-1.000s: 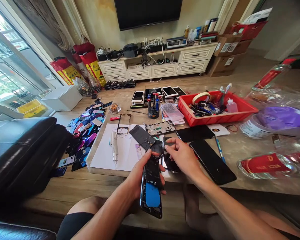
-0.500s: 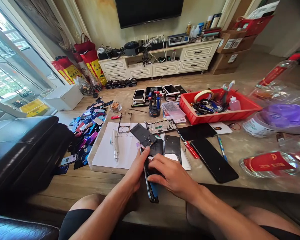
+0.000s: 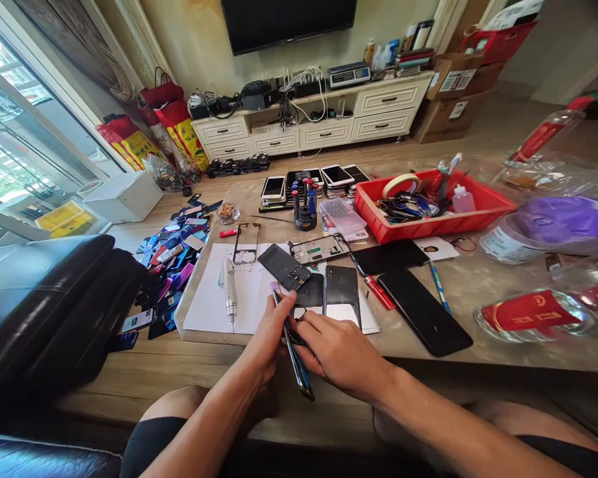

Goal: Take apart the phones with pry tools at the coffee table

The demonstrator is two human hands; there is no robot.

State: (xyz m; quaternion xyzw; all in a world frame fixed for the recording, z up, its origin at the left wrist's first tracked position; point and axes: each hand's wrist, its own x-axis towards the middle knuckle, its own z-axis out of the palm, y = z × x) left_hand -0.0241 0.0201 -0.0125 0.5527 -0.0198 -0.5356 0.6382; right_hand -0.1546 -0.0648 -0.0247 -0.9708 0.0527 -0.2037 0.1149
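Observation:
Both hands hold one opened phone (image 3: 294, 355) just above the table's near edge; it is turned almost edge-on to me. My left hand (image 3: 269, 335) grips its left side with fingers wrapped round it. My right hand (image 3: 336, 352) is closed over its right face, thumb near the top. Just beyond lie a dark phone back (image 3: 283, 267), a black phone (image 3: 342, 287) and a circuit frame (image 3: 320, 250) on white paper (image 3: 206, 302).
An electric screwdriver (image 3: 228, 287) lies on the paper. A red tray (image 3: 478, 214) of tools, stacked phones (image 3: 274, 188), a bit holder (image 3: 305, 207), black phones (image 3: 423, 311) and plastic-wrapped bottles (image 3: 533, 312) crowd the table. Phone parts (image 3: 172, 255) litter the floor left, beside a black sofa (image 3: 40, 299).
My right hand came back from the table onto the held phone. The phone rose and turned from face-up to nearly edge-on.

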